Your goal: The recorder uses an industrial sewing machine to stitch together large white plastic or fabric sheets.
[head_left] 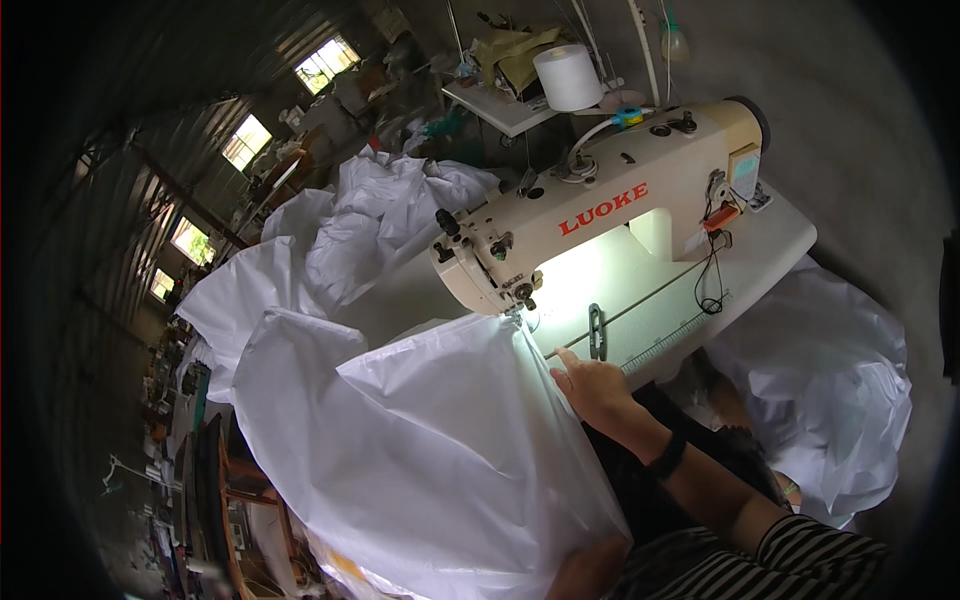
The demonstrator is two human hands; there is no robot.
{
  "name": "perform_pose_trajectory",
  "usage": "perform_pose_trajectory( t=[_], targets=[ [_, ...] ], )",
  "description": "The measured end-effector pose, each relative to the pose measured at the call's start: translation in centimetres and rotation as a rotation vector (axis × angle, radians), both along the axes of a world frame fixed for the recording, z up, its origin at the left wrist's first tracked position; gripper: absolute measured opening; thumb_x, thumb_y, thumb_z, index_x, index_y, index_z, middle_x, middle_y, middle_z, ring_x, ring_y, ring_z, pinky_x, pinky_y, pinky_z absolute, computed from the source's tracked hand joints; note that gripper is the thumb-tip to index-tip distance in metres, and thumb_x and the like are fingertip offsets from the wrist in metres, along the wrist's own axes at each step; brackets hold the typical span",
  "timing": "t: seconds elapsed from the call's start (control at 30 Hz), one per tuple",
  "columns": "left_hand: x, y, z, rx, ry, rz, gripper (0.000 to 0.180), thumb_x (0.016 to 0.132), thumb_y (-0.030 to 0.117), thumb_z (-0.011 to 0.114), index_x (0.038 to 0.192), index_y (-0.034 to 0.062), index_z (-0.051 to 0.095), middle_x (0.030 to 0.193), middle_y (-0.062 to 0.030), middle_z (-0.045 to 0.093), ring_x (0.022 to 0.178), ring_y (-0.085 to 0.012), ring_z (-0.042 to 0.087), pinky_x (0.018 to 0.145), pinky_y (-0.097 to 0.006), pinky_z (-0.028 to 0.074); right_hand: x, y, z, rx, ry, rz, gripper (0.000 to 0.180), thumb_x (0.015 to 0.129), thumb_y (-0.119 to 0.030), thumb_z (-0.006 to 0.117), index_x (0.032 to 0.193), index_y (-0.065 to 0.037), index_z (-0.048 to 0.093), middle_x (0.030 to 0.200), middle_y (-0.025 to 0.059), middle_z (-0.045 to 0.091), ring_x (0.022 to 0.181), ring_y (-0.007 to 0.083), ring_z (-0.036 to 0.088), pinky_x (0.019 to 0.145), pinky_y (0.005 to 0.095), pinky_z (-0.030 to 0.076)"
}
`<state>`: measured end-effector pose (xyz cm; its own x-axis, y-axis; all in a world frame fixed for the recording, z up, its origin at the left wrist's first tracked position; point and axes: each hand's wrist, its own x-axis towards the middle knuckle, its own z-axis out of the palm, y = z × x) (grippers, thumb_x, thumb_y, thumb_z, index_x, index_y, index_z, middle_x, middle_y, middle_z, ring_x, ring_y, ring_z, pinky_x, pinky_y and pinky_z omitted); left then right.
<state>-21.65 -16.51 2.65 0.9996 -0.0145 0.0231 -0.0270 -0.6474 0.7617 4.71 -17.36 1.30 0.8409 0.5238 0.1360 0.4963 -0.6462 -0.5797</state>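
Note:
A large sheet of white, slightly glossy fabric [440,430] hangs over the near side of a sewing machine [590,215]. One corner of it runs up under the machine's needle area, where the needle itself is too small to make out. My right hand [597,390] is at the fabric's right edge, just in front of the lit machine bed, its fingers closed at that edge. My left hand is hidden; only a patch of skin, apparently my left arm, shows below the fabric at the lower edge.
More white fabric [370,215] is heaped beyond the machine head, and another pile [830,390] lies at the right. A dark slotted tool [597,332] rests on the machine bed. A white thread cone [568,78] stands behind the machine. A cable [712,275] hangs near its right end.

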Motion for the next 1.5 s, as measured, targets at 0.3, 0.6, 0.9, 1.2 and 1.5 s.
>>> perform_pose_trajectory(
  t=[0.3,0.6,0.9,1.2,1.5],
  targets=[
    [1.4,-0.6,1.5,-0.031,-0.085,0.003,0.013,0.086,0.002,0.064,0.083,0.0016,0.051,0.074,-0.0198,0.054,0.066,-0.0411,0.056,0.057,-0.046,0.043,-1.0,0.3,-0.2,-0.041,0.000,0.080,0.044,0.092,-0.028,0.061,0.127,-0.004,0.055,0.079,0.0134,0.070,0.077,0.0313,0.071,0.068,0.0437,0.055],
    [1.0,0.0,1.7,0.071,-0.060,0.008,0.012,0.087,0.006,0.064,0.083,0.0039,0.053,0.072,-0.0191,0.056,0.065,-0.0405,0.059,0.057,-0.047,0.045,-4.0,0.3,-2.0,-0.383,-0.379,0.111,0.050,0.088,-0.013,0.056,0.138,-0.005,0.055,0.061,-0.0006,0.062,0.052,0.0165,0.063,0.041,0.0323,0.045],
    [2.4,3.9,2.0,0.227,-0.026,0.182,0.017,0.085,0.002,0.066,0.101,0.0007,0.068,0.092,-0.0173,0.070,0.070,-0.0367,0.067,0.061,-0.039,0.055,-3.4,1.6,-1.6,-0.428,-0.364,0.113,0.056,0.086,-0.011,0.057,0.140,0.000,0.051,0.058,-0.0037,0.060,0.049,0.0146,0.061,0.039,0.0302,0.043],
    [9.1,7.5,-0.1,0.377,-0.293,0.253,0.004,0.086,0.005,0.065,0.085,0.0016,0.062,0.072,-0.0168,0.063,0.057,-0.0356,0.058,0.055,-0.039,0.049,1.0,6.1,-1.9,-0.494,-0.369,0.167,0.058,0.086,-0.010,0.058,0.141,0.002,0.048,0.062,-0.0023,0.064,0.053,0.0173,0.064,0.042,0.0315,0.044],
    [5.4,6.0,-4.5,-0.120,0.035,0.615,0.052,0.080,0.014,0.078,0.125,0.0024,0.054,0.097,-0.0156,0.070,0.082,-0.0289,0.070,0.073,-0.036,0.055,-1.8,-5.4,-0.4,0.284,-0.067,0.194,0.025,0.091,-0.031,0.066,0.098,-0.007,0.066,0.072,0.0086,0.067,0.065,0.0258,0.068,0.060,0.0359,0.054]
  ],
)
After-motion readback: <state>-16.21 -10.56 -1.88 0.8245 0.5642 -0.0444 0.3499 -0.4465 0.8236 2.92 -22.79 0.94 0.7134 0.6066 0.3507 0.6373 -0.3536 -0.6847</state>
